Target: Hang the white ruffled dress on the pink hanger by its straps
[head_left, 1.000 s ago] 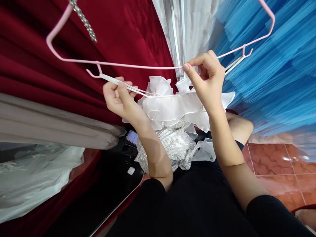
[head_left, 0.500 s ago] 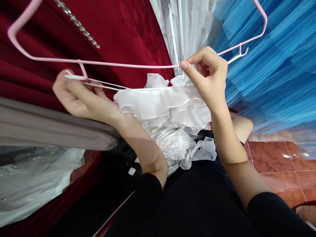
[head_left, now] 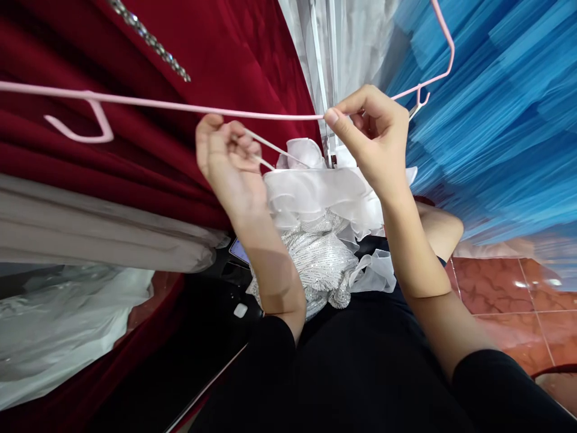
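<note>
My right hand [head_left: 376, 135] pinches the lower bar of a pink hanger [head_left: 265, 114] between thumb and forefinger. Just under that bar, my left hand [head_left: 232, 159] has its fingers curled round a thin white strap [head_left: 273, 144], which stretches to a white ruffled dress [head_left: 311, 189]. The dress has a silvery sequinned part [head_left: 318, 264] bunched over my lap. The hanger's left hook [head_left: 90, 129] has nothing on it. At its right hook [head_left: 421, 96] a strap shows behind my right hand.
Dark red cloth [head_left: 252, 54] with a beaded strip [head_left: 151, 39] hangs ahead. Blue tulle [head_left: 500, 132] is at right, beige fabric [head_left: 90, 216] at left. A small white object [head_left: 240, 310] and a partly hidden phone [head_left: 238, 249] lie on a black surface. Reddish tiles [head_left: 505, 288] cover the floor.
My left hand has moved right, drawing the strap off the hanger's left hook. The hanger has shifted left, its left end now out of view. My right hand still pinches the bar.
</note>
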`<state>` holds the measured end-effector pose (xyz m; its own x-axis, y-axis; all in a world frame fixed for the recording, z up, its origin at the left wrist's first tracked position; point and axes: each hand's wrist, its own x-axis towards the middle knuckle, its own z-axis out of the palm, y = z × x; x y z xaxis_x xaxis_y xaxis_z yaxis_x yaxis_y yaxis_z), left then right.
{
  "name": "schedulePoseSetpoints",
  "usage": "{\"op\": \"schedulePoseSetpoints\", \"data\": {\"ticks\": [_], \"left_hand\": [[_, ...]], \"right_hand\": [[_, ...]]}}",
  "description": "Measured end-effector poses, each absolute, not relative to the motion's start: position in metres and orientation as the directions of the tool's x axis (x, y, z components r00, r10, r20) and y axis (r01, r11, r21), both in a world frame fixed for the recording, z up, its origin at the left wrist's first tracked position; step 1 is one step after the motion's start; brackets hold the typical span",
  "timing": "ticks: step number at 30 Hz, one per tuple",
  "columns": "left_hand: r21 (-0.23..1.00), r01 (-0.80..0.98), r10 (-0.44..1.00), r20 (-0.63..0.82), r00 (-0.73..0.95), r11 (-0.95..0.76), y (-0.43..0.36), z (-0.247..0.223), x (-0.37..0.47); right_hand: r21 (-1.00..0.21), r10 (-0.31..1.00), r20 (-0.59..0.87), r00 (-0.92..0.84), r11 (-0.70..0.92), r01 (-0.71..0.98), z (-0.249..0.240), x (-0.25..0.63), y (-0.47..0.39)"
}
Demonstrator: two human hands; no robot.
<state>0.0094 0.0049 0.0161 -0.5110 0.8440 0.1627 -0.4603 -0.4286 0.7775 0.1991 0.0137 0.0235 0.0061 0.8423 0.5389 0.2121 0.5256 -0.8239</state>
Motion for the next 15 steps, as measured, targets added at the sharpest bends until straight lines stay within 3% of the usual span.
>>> {"op": "schedulePoseSetpoints", "data": {"ticks": [3, 6, 11, 15], "left_hand": [[0.809, -0.387, 0.882, 0.314, -0.353, -0.443, -0.001, 0.018, 0.040], [0.803, -0.413, 0.903, 0.386, -0.187, -0.429, -0.012, 0.030, 0.061], [0.689, -0.550, 0.881, 0.387, -0.271, -0.472, -0.020, 0.048, 0.083], [0.701, -0.519, 0.871, 0.353, -0.342, -0.488, -0.010, 0.046, 0.087]], "right_hand": [[-0.833, 0.859, 0.511, 0.017, 0.490, 0.256, 0.024, 0.196, 0.014], [-0.797, 0.815, 0.579, 0.013, 0.562, 0.220, 0.025, 0.197, 0.015], [-0.743, 0.761, 0.649, 0.013, 0.630, 0.226, 0.020, 0.199, 0.014], [-0.709, 0.742, 0.671, -0.006, 0.643, 0.289, 0.009, 0.200, 0.008]]}}
